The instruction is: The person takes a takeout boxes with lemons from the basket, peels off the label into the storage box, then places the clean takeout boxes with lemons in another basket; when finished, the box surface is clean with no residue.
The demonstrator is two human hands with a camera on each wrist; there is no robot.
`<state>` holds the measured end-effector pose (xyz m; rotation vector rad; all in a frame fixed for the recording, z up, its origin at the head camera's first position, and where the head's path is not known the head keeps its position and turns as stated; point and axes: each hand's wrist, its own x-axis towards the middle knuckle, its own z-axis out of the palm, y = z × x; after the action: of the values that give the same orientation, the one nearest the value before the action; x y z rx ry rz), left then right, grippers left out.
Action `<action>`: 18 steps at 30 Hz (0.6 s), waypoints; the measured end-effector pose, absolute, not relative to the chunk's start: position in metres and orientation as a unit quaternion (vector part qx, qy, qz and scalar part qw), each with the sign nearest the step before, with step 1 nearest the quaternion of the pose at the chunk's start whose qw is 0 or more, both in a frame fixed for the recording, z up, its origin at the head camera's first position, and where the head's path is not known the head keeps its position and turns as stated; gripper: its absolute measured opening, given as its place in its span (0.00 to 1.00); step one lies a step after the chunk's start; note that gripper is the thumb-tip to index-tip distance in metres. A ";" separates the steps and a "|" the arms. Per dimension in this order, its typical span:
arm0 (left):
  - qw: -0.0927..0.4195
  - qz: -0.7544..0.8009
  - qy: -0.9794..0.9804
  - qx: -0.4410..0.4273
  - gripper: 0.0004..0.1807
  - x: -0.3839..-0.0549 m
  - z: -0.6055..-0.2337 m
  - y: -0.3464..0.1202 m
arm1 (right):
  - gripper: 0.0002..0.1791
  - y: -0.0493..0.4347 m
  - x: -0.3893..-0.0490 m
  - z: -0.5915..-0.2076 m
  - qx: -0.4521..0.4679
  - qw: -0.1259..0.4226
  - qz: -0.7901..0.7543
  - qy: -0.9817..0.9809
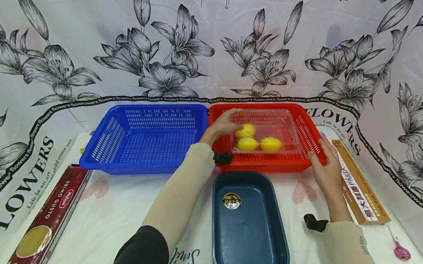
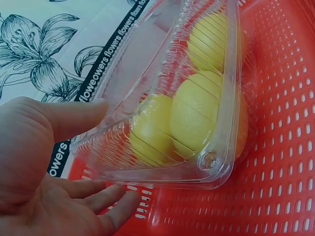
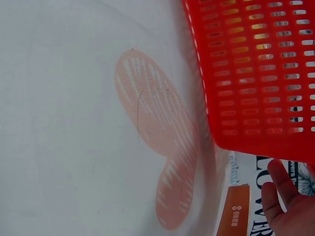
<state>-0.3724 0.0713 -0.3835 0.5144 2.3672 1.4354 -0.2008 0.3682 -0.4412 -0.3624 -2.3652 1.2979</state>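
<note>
A clear plastic box with three yellow lemons in it sits in the red basket. My left hand is at the box's left end. In the left wrist view its thumb and fingers are spread around the box's corner, and the fingers look straight. My right hand holds the red basket's right front corner, with the thumb on the near side and the fingers along the outer wall. In the right wrist view, only part of this hand shows, beside the basket's edge.
A blue basket stands left of the red one. In front lies a dark blue tray with a round sticker. A red pasta box lies at left, a brown box at right. A patterned cloth hangs behind.
</note>
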 end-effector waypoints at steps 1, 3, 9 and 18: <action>0.165 0.501 0.830 0.183 0.34 -0.372 -0.383 0.071 | 0.33 0.368 -0.201 -0.441 -0.130 0.208 0.467 -0.850; 0.169 0.497 0.831 0.186 0.35 -0.372 -0.383 0.072 | 0.33 0.368 -0.201 -0.440 -0.130 0.209 0.467 -0.849; 0.169 0.497 0.832 0.178 0.35 -0.372 -0.386 0.072 | 0.33 0.366 -0.199 -0.439 -0.129 0.212 0.474 -0.845; 0.149 0.521 0.822 0.172 0.34 -0.371 -0.386 0.072 | 0.33 0.366 -0.200 -0.439 -0.124 0.215 0.475 -0.844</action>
<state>-0.3715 0.0722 -0.3864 0.4933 2.3637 1.4985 -0.1999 0.3659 -0.4390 -0.3433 -2.3398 1.3182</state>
